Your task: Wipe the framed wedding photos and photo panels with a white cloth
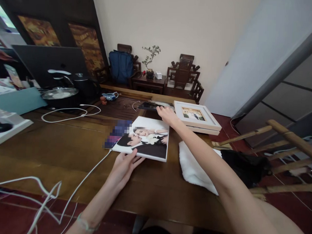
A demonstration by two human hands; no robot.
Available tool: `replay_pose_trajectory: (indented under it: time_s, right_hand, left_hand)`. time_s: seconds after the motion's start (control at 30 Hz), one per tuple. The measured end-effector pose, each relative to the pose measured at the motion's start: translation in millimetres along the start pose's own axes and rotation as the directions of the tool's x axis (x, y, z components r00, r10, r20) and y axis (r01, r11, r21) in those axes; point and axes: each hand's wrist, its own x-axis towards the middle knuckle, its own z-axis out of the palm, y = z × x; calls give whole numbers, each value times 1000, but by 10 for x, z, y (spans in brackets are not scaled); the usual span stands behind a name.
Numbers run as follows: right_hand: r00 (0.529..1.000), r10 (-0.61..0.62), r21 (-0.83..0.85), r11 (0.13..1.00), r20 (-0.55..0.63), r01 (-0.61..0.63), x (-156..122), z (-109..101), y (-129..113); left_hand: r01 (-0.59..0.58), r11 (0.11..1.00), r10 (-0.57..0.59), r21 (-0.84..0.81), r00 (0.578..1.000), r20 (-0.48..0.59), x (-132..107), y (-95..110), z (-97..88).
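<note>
My left hand [126, 165] grips a white-edged wedding photo panel [149, 144] by its near edge, thumb on top and fingers beneath. The panel shows a couple with a white bouquet and is slightly tilted above the wooden table [153, 189]. Farther back, my right hand [167, 114] has its fingers closed at the edge of a dark, glossy flat panel [147, 105]; part of that panel is hidden behind the hand. Right of this hand, white picture frames [210, 121] lie stacked, the top one holding a small wedding photo [193, 114].
A white cloth [195, 170] lies at the table's right, beside a bamboo chair [286, 136]. To the left are a white cable [83, 176], a phone-like screen [117, 134], a lidded pan [60, 94], a black kettle [82, 86] and a white box [9, 126].
</note>
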Motion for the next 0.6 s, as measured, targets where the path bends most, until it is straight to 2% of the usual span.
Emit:
replay_pose_trajectory:
  time_s: [0.17, 0.37, 0.5, 0.6]
  right_hand:
    - [992, 81, 12, 997, -92, -81, -48, -136, 108]
    - [975, 94, 33, 996, -201, -89, -251, -251, 242]
    - [957, 88, 47, 996, -276, -78, -388, -302, 314]
    - [940, 86, 63, 996, -329, -69, -479, -346, 359]
  left_hand:
    - [-23, 1000, 24, 18, 998, -56, 393, -58, 224]
    - [-38, 999, 41, 23, 991, -130, 847, -103, 519]
    - [-5, 999, 12, 51, 990, -138, 1129, -167, 680]
    - [45, 996, -36, 78, 992, -118, 1316, -181, 725]
